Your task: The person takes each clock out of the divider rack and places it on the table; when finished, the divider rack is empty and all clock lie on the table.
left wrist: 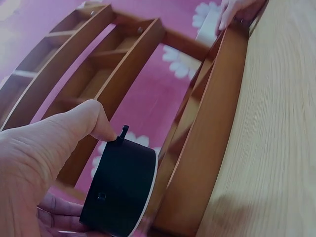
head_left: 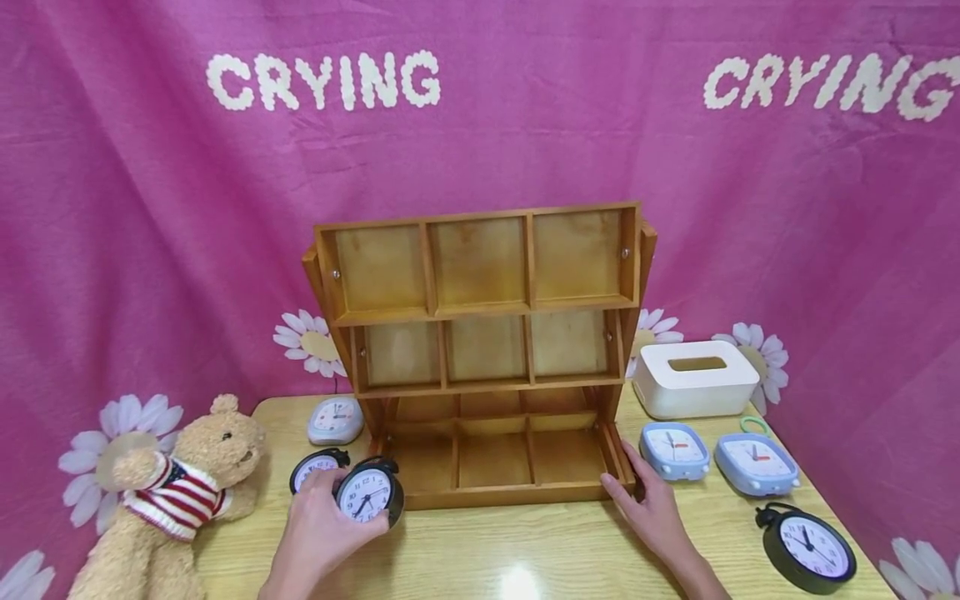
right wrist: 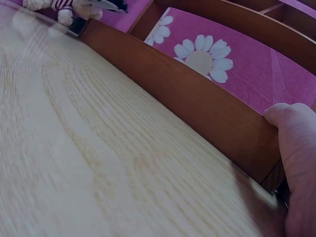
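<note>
My left hand (head_left: 321,527) grips a round black alarm clock (head_left: 367,497) with a white dial, just left of the shelf's lower front corner. In the left wrist view the clock's black casing (left wrist: 121,185) lies between thumb and fingers. A brown wooden display shelf (head_left: 495,498) with tiered, divided compartments stands in the middle of the table. At its lower right corner, my right hand (head_left: 654,510) holds the frame, the thumb on the front board (right wrist: 197,103); its other fingers are partly hidden. Behind my left hand stands another black alarm clock (head_left: 315,463), partly covered.
Left are a teddy bear (head_left: 217,467) in a striped sweater and a pale clock (head_left: 334,420). On the right sit a blue clock (head_left: 675,452), a second blue clock (head_left: 757,464), a black alarm clock (head_left: 810,548) and a white tissue box (head_left: 693,392). A pink curtain (head_left: 480,150) hangs behind.
</note>
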Demonstrator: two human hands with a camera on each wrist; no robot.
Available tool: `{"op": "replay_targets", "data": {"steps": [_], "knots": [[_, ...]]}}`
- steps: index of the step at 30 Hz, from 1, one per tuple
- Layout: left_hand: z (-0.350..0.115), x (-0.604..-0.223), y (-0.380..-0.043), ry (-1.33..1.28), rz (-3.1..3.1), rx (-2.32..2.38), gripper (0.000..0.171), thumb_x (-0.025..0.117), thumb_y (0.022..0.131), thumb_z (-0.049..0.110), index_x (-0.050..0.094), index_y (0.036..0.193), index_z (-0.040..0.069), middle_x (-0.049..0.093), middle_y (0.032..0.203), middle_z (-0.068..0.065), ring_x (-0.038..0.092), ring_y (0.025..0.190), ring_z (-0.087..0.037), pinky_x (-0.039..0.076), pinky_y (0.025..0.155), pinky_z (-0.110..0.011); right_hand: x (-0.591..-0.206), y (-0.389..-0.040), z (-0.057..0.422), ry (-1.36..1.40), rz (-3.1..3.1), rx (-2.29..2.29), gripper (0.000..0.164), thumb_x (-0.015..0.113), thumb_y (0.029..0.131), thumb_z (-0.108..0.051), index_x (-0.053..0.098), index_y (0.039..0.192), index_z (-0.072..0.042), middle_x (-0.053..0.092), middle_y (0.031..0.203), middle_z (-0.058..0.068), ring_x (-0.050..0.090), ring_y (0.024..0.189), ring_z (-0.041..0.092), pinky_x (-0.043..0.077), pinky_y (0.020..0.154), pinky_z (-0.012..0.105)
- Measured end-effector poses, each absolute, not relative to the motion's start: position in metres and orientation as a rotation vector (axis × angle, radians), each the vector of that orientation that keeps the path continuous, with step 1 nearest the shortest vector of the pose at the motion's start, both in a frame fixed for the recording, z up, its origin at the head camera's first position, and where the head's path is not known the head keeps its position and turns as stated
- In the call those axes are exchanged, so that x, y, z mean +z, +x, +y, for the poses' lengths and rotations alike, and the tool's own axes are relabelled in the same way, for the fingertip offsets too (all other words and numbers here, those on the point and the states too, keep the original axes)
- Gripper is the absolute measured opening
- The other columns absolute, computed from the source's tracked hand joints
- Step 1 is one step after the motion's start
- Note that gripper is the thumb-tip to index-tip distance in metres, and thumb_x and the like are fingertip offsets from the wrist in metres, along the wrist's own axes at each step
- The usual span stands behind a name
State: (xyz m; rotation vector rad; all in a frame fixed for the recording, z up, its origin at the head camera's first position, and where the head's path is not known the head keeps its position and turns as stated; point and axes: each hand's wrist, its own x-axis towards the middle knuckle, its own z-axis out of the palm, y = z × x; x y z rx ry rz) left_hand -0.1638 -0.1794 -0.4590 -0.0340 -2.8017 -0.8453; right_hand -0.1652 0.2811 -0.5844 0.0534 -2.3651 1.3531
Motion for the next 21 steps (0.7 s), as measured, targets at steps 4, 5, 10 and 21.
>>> {"op": "replay_targets", "data": {"steps": [4,5,10,21], "knots": [[-0.201,-0.462,-0.155,0.044,-2.793,-0.862,0.081,0.095,0.058,0.04,0.066,0.119,-0.005,0.067,0.111,-0.019,0.063,0.102,-0.036,0.055,0.086,-0.05,-0.581,-0.163,0.28,0.068,-2.354,1.351,0.067,0.076,0.096,-0.016,0.048,0.154,0.001,0.052,0.152,0.026,0.051,0.135,0.042,0.029,0.102,-0.001],[-0.206,-0.463,-0.153,0.057,-2.786,-0.865,0.08,0.096,0.058,0.04,0.067,0.118,-0.005,0.067,0.11,-0.019,0.064,0.101,-0.035,0.055,0.086,-0.05,-0.581,-0.163,0.279,0.072,-2.355,1.347,0.067,0.076,0.096,-0.016,0.047,0.154,0.001,0.052,0.152,0.026,0.051,0.135,0.042,0.029,0.102,-0.001],[-0.226,-0.466,-0.146,0.106,-2.792,-0.846,0.082,0.096,0.058,0.042,0.066,0.117,-0.007,0.066,0.109,-0.021,0.064,0.098,-0.036,0.054,0.081,-0.048,-0.578,-0.162,0.279,0.075,-2.351,1.351,0.068,0.077,0.096,-0.015,0.047,0.155,0.0,0.052,0.152,0.026,0.051,0.135,0.042,0.029,0.101,-0.001],[-0.248,-0.482,-0.139,0.236,-2.858,-0.793,0.079,0.096,0.057,0.048,0.068,0.108,-0.006,0.068,0.101,-0.02,0.064,0.094,-0.034,0.052,0.076,-0.043,-0.58,-0.164,0.279,0.072,-2.347,1.35,0.068,0.077,0.095,-0.014,0.047,0.154,0.002,0.053,0.151,0.027,0.051,0.133,0.043,0.031,0.101,-0.001]]}}
